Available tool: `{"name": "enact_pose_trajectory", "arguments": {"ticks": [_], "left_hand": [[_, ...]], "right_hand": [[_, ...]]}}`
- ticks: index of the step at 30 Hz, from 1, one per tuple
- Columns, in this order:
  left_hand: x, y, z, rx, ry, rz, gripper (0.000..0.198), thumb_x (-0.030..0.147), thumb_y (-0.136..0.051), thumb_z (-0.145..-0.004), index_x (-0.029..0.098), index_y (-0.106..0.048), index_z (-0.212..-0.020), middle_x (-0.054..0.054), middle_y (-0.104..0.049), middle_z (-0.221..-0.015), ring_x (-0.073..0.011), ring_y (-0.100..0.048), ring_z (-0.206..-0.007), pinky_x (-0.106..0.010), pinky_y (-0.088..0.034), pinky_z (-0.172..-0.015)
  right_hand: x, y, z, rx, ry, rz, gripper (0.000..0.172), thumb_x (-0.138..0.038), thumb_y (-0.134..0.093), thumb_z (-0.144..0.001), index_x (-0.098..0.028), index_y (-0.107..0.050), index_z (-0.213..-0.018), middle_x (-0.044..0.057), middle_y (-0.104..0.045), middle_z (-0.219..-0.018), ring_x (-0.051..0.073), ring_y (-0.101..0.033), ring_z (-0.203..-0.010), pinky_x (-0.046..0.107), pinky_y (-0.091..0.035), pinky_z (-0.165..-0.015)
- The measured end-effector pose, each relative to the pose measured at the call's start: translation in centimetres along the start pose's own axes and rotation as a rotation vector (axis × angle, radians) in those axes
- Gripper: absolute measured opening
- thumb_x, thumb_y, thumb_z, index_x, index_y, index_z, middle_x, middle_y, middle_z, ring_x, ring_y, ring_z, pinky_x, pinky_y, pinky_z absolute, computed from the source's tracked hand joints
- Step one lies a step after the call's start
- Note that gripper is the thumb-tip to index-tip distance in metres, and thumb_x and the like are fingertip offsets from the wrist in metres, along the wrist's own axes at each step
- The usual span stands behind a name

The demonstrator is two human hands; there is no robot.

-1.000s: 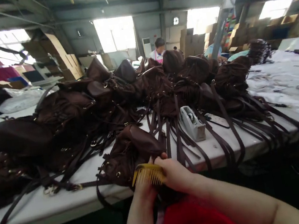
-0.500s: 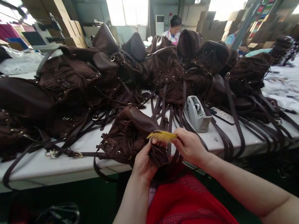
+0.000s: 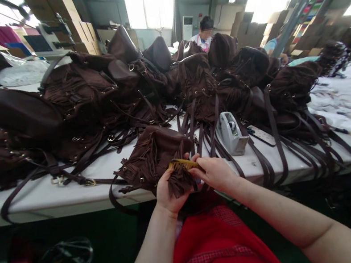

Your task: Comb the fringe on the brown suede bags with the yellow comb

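Note:
A dark brown fringed bag (image 3: 152,151) lies at the table's front edge, in front of me. My left hand (image 3: 170,194) is closed on its fringe (image 3: 180,181), which spreads over the fingers. In my right hand (image 3: 214,171) is a yellow comb (image 3: 183,163), pinched at its right end. The comb's teeth rest against the fringe, just above the left hand. Part of the bag's lower side is hidden behind my left hand.
Several more brown fringed bags (image 3: 82,86) are heaped across the white table (image 3: 56,207), their straps (image 3: 274,132) hanging over the front edge. A grey tape dispenser (image 3: 232,135) stands to the right of my hands. A person (image 3: 204,35) is behind the heap.
The comb has come down and left from above the bag onto the fringe, its teeth now turned downward. My left hand has turned, and the fringe now fans out over it.

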State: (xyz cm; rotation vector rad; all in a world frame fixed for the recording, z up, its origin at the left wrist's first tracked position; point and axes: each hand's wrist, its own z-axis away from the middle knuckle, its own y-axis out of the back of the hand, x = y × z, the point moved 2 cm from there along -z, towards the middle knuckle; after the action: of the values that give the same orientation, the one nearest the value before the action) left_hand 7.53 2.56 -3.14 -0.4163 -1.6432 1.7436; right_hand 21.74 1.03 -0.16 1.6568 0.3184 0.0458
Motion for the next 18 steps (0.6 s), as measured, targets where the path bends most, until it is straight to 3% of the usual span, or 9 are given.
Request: {"name": "enact_pose_trajectory", "arguments": {"ticks": [4, 7, 10, 13, 16, 18], "left_hand": [[0.2, 0.4, 0.2, -0.047, 0.054, 0.008, 0.055, 0.04, -0.039, -0.091, 0.007, -0.041, -0.134, -0.02, -0.047, -0.137, -0.0285, -0.04, -0.13, -0.042, -0.037, -0.104], [0.6, 1.1, 0.1, -0.039, 0.107, -0.04, 0.048, 0.04, -0.039, -0.091, 0.007, -0.049, -0.126, -0.02, -0.056, -0.127, -0.0305, -0.044, -0.127, -0.045, -0.04, -0.1], [1.0, 1.2, -0.3, -0.053, 0.104, -0.087, 0.028, 0.034, -0.042, -0.092, 0.013, -0.06, -0.093, -0.014, -0.068, -0.101, -0.0271, -0.059, -0.109, -0.042, -0.045, -0.094], [1.5, 0.9, -1.0, -0.047, 0.022, -0.113, 0.028, 0.028, -0.045, -0.092, 0.017, -0.05, -0.067, -0.009, -0.07, -0.082, -0.0213, -0.066, -0.094, -0.035, -0.045, -0.096], [1.7, 0.6, -1.4, -0.013, -0.044, -0.132, 0.03, 0.028, -0.045, -0.092, 0.016, -0.048, -0.064, -0.013, -0.07, -0.092, -0.0233, -0.063, -0.104, -0.037, -0.04, -0.102], [1.5, 0.4, -1.4, -0.025, -0.047, -0.128, 0.03, 0.027, -0.045, -0.092, 0.015, -0.051, -0.065, -0.016, -0.067, -0.107, -0.025, -0.057, -0.113, -0.037, -0.038, -0.105]], "right_hand": [[0.0, -0.3, 0.6, -0.068, 0.003, -0.02, 0.044, -0.053, -0.038, -0.093, -0.018, -0.062, -0.08, 0.009, -0.068, -0.08, 0.021, -0.063, -0.074, 0.028, -0.038, -0.063], [0.0, -0.9, 1.2, -0.086, 0.011, -0.084, 0.041, -0.051, -0.041, -0.092, -0.018, -0.063, -0.083, 0.01, -0.069, -0.082, 0.022, -0.063, -0.075, 0.028, -0.038, -0.064], [-0.3, -1.6, 2.4, -0.12, 0.033, -0.13, 0.041, -0.053, -0.043, -0.09, -0.018, -0.064, -0.084, 0.009, -0.069, -0.08, 0.021, -0.062, -0.07, 0.028, -0.037, -0.062], [-1.0, -1.7, 4.1, -0.205, 0.121, -0.148, 0.04, -0.054, -0.048, -0.087, -0.019, -0.063, -0.075, 0.006, -0.066, -0.071, 0.018, -0.058, -0.062, 0.026, -0.033, -0.057], [-1.5, -1.0, 5.4, -0.286, 0.316, -0.272, 0.039, -0.054, -0.05, -0.086, -0.019, -0.061, -0.071, 0.002, -0.062, -0.067, 0.014, -0.053, -0.059, 0.024, -0.029, -0.055], [-1.0, -0.2, 4.9, -0.19, 0.289, -0.339, 0.042, -0.053, -0.044, -0.089, -0.019, -0.058, -0.069, 0.001, -0.059, -0.065, 0.013, -0.05, -0.058, 0.024, -0.028, -0.054]]}}
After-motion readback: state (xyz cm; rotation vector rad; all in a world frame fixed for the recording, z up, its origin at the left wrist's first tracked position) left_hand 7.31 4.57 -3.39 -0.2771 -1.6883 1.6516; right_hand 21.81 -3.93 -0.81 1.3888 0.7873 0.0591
